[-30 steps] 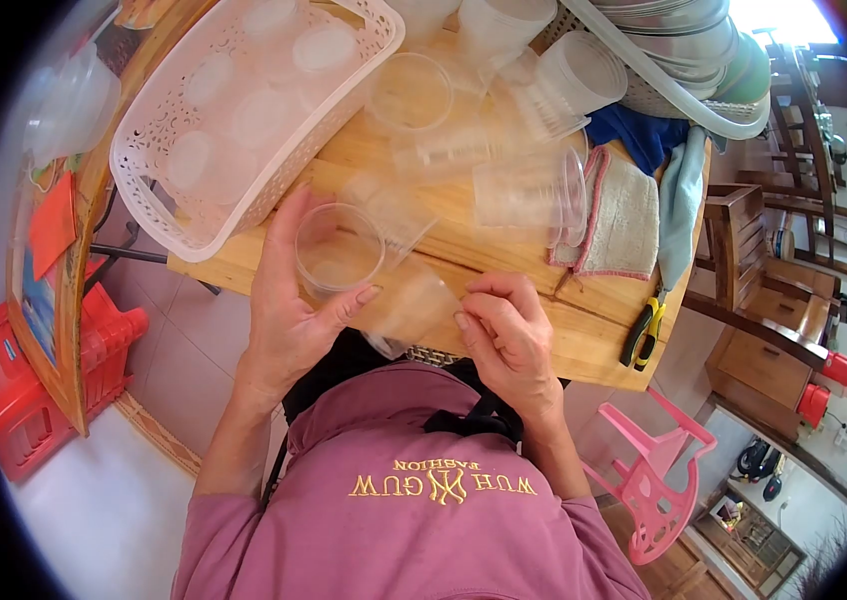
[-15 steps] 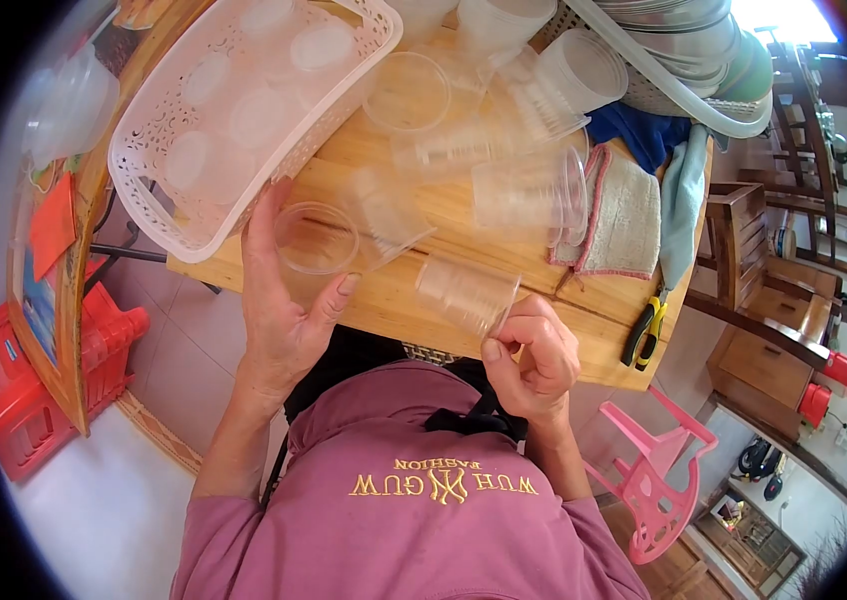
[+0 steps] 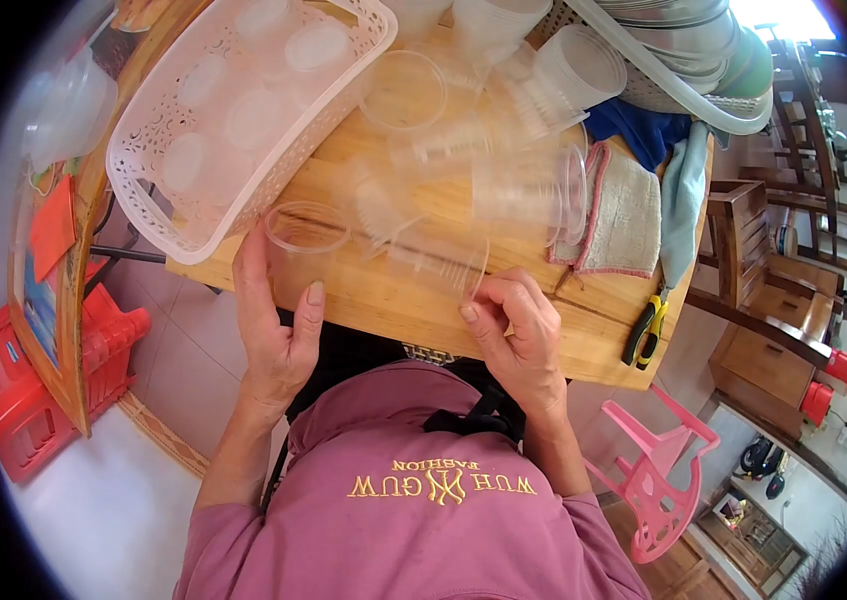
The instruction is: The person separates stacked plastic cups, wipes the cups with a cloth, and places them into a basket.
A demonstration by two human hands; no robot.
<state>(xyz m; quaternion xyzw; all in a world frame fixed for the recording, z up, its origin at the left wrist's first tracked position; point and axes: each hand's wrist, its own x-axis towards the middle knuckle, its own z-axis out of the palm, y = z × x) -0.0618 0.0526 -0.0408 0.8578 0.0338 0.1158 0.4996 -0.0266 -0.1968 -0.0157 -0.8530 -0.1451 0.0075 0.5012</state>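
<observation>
My left hand (image 3: pixel 279 325) is open, thumb and fingers apart, beside a clear plastic cup (image 3: pixel 308 228) near the table's front edge; the fingertips are by its rim. In my right hand (image 3: pixel 514 325), thumb and fingers pinch the rim of another clear cup (image 3: pixel 439 262), which lies sideways with its base toward the left. More clear cups (image 3: pixel 534 190) lie on their sides behind it, and one (image 3: pixel 404 90) shows its round rim farther back. The cups' transparent walls overlap, so their edges are hard to tell apart.
A pink basket (image 3: pixel 294 150) with several cups stands at the back left of the wooden table (image 3: pixel 584 345). To the right are a cloth (image 3: pixel 624 215), a blue rag (image 3: pixel 644 135) and yellow-black pliers (image 3: pixel 646 330). A basket of bowls (image 3: pixel 679 95) stands back right.
My right hand has moved right, drawing a cup away from the left one, then slightly back left. My left hand has loosened around its cup, whose rim now looks flatter and more tilted.
</observation>
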